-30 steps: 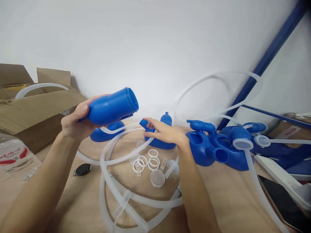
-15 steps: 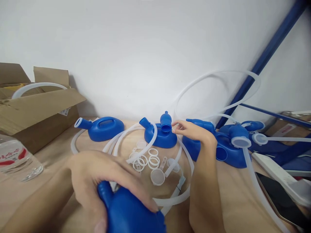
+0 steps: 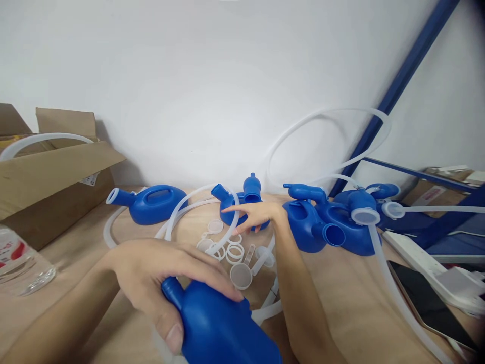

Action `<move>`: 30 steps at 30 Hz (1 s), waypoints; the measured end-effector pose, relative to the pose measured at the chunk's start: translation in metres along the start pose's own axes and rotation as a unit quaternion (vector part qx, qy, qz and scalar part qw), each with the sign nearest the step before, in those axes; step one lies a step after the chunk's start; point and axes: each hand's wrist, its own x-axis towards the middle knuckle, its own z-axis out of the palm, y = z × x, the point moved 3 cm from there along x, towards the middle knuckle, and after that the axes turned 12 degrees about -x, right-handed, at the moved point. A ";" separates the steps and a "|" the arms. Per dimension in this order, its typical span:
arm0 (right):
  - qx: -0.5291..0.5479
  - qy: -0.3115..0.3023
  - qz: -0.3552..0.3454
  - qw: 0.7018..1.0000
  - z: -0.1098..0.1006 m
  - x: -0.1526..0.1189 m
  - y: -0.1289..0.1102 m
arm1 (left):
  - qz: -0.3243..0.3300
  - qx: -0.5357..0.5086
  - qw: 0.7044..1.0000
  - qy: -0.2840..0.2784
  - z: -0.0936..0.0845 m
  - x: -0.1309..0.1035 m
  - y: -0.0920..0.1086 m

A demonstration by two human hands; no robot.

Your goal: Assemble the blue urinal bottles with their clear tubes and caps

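My left hand [image 3: 170, 283] is wrapped over a blue plastic bottle [image 3: 223, 323] at the front of the table, thumb on its near side. My right hand [image 3: 255, 215] reaches across the middle with its fingers apart and nothing held. It is in front of another blue bottle [image 3: 227, 211] and close to a looped clear tube [image 3: 235, 217]. A blue cup-shaped cap [image 3: 252, 188] stands on that rear bottle. Below the right hand lie several white rings [image 3: 235, 253] and a round clear lid with a strap [image 3: 241, 276].
One blue bottle [image 3: 157, 205] lies at the back left, beside a cardboard box [image 3: 56, 187] and a clear water bottle [image 3: 22, 263]. More blue bottles [image 3: 310, 237] with tubes crowd the right. A phone [image 3: 428, 303] and a white power strip [image 3: 413, 255] lie at the right edge.
My right hand has moved left and down from beside the cup-shaped cap, its fingers now pointing left. The front bottle stays in my left hand. The view has shifted slightly.
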 end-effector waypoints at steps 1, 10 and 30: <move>0.008 -0.017 -0.009 1.000 0.002 0.005 -0.001 | -0.004 0.013 1.000 0.007 -0.003 -0.002 -0.003; 0.036 0.164 -0.125 0.978 -0.014 -0.012 -0.007 | -0.159 0.096 0.973 0.138 -0.053 -0.022 -0.052; 0.161 0.281 -0.022 0.946 -0.023 -0.102 0.063 | -0.322 -0.081 0.937 0.112 -0.088 -0.043 -0.131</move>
